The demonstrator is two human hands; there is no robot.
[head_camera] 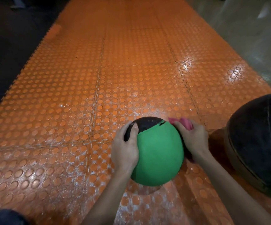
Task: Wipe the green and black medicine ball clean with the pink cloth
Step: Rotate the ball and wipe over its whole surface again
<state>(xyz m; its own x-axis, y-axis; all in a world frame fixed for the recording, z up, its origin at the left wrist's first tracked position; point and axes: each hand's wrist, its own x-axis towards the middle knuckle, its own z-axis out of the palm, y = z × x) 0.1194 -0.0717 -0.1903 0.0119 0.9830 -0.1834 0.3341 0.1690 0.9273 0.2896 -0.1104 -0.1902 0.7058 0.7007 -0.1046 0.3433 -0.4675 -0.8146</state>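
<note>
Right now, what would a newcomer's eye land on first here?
The green and black ball, low in the middle, is held between both hands, with the orange studded mat all around it. The left hand grips its left side, and the right hand presses the pink cloth to its right side. A bigger dark ball sits at the right edge.

The ball (159, 153) is round and mostly green, with a black patch on its far top. It sits on the orange bumpy mat (99, 78), nearer the mat's right edge. The pink cloth (186, 123) is bunched up against the ball's right side.
</note>
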